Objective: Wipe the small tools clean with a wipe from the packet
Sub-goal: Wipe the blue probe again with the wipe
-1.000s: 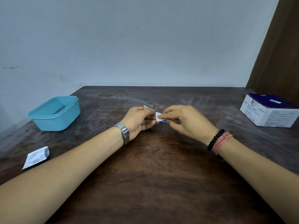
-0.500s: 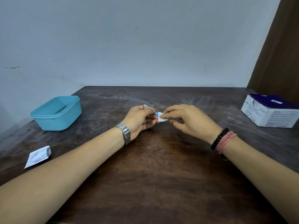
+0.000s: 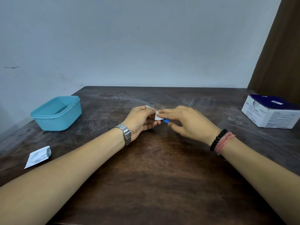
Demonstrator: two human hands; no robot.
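Two hands — left hand (image 3: 141,119), right hand (image 3: 186,122) — both pinching small white wipe (image 3: 157,116) round blue-tipped tool (image 3: 165,120).

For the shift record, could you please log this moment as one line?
left hand: holds small blue tool | right hand: pinches white wipe on tool | torn white packet: on table, left

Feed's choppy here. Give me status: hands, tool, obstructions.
Left hand grips small tool, blue tip showing. Right hand pinches wipe on it. Torn packet lies left on table. Nothing in the way.
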